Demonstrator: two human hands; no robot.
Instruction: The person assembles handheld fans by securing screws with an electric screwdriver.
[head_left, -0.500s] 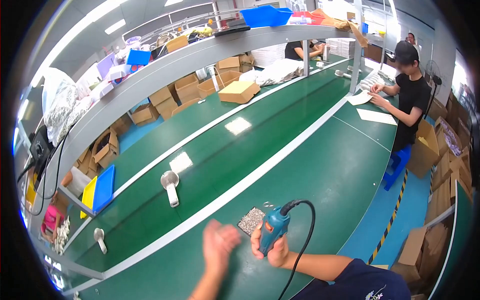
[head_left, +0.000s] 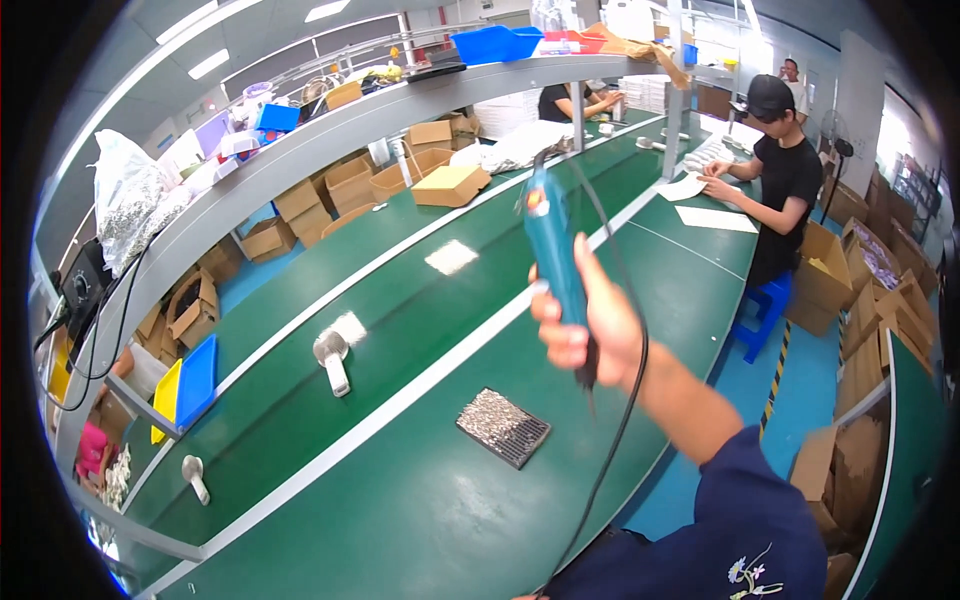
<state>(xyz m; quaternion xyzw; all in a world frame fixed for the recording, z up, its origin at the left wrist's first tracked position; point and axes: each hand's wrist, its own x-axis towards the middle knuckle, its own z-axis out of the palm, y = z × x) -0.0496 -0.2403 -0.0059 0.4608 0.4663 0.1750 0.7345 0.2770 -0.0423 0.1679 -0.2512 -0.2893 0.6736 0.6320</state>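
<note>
The right hand (head_left: pixel 608 325) has its fingers wrapped around the driver (head_left: pixel 558 250), which leans from 11 to 5 o'clock, tip low; the left hand is out of sight, so I cannot tell how its fingers are. The black tray (head_left: pixel 525 455) sits on the green table (head_left: pixel 400 520), apart from the right hand and at its 7 o'clock — long side running from 10 to 4. Small silver bits (head_left: pixel 497 413) fill most of it, but some slots at its 4 o'clock look bare — and far off at 9, a blue tray (head_left: pixel 198 380) leans beside a yellow tray (head_left: pixel 165 402).
</note>
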